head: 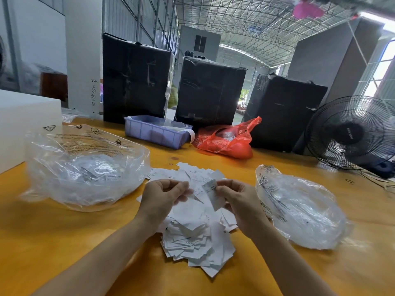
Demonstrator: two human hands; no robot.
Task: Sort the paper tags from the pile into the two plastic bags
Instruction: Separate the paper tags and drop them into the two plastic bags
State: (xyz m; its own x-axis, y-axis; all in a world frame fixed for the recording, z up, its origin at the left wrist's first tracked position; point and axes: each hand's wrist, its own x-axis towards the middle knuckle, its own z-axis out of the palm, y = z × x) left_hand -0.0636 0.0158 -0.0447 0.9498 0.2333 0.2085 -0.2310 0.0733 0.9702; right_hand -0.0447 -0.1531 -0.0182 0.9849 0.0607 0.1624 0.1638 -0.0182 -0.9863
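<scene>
Paper tags, small white slips with faint black print, lie in a loose heap on the orange-yellow table; many overlap, several are bent or stand on edge. Above the far part of this pile both hands hover close together. The right hand pinches one tag between thumb and fingers, holding it nearly upright with its printed face toward the camera. The left hand has its fingers curled around a white slip, though how firmly it grips cannot be told.

Left of the pile sits the larger clear plastic bag, puffed up, printed with dark warning text on top, and holding white tags inside. Right of the pile lies the smaller clear plastic bag, crumpled, its printed edge turned toward the heap, its contents hard to make out. Neither bag touches the hands.

Beyond the pile stand a lilac plastic tray and, just beside it, a red plastic bag. Behind those rise three tall black-wrapped bundles. Far right of the pile is a black fan; far left, a white block. Overhead runs the metal truss roof of a large hall.
</scene>
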